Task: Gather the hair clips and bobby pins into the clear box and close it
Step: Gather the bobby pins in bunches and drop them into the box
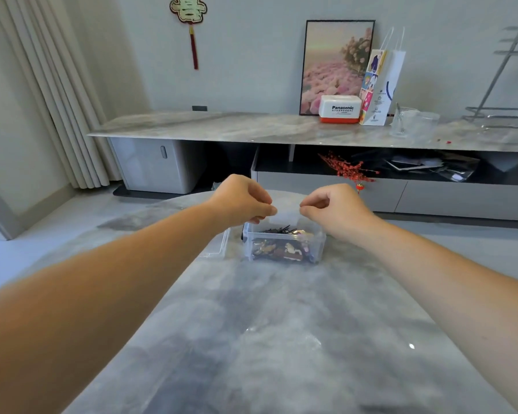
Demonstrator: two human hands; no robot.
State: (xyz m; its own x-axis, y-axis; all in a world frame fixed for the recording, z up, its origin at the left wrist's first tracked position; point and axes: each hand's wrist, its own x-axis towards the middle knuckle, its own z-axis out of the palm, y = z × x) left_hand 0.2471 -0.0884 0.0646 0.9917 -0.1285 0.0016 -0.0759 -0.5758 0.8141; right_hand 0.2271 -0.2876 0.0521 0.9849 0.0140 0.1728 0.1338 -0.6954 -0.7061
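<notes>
The clear box stands on the marble table, open at the top, with dark bobby pins and brown and gold hair clips piled inside. Directly above it, my left hand and my right hand each pinch one side of a thin, translucent plastic piece held between them. I cannot tell what that piece is. A flat clear lid lies against the box's left side, partly hidden by my left forearm.
The grey marble table stretches toward me from the box. Behind it runs a long low sideboard with a white and orange tissue box, a framed picture, a paper bag and glassware.
</notes>
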